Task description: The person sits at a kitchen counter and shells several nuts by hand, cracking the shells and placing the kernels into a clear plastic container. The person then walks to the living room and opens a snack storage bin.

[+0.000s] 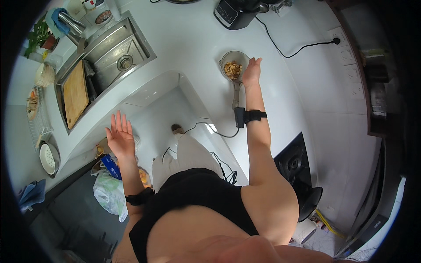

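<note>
My left hand (121, 137) is raised in front of the sink counter, palm up, fingers spread and holding nothing. My right hand (252, 73) is over the white worktop, at the right rim of a small grey saucepan (246, 58). Its fingers are extended, with nothing visible in them; whether they touch the rim cannot be made out. Inside the pan lie chopped light-brown pieces (233, 70) that look like nuts. The pan's handle (236, 96) points towards me, alongside my right wrist.
A black blender base (230, 14) stands at the back, its cord running to a wall socket (338, 36). To the left is a steel sink (111, 42) with a wooden cutting board (75, 93) over it. A black gas hob (294, 161) lies at the right, near my elbow.
</note>
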Available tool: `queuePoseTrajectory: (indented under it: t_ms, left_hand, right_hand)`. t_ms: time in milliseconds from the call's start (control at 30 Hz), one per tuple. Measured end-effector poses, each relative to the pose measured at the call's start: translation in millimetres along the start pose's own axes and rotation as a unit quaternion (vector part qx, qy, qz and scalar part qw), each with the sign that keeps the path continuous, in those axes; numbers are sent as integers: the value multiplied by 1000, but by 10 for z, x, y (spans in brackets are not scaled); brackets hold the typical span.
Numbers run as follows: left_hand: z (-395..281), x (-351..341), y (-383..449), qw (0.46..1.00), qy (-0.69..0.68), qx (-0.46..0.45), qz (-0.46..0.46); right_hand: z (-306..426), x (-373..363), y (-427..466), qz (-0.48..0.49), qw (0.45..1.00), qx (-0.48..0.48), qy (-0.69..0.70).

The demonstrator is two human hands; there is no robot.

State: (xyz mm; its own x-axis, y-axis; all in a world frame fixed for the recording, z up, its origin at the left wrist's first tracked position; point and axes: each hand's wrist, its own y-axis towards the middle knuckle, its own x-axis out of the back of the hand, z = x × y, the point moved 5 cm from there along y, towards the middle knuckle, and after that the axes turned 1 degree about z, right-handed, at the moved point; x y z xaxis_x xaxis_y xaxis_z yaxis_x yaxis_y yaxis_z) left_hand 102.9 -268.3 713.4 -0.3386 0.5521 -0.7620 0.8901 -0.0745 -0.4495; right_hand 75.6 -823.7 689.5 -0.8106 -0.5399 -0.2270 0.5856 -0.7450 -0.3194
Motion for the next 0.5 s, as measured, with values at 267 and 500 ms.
queuePoseTrajectory:
  t_ms: [267,500]
  left_hand:
    - [84,-223,98,994,-106,4,-11]
    - [-303,65,61,994,-70,-76,-20]
  right_hand:
    - [-19,-1476,-1369,317,837,-115,431]
    - [-582,-2696,-2508,523,791,-181,260]
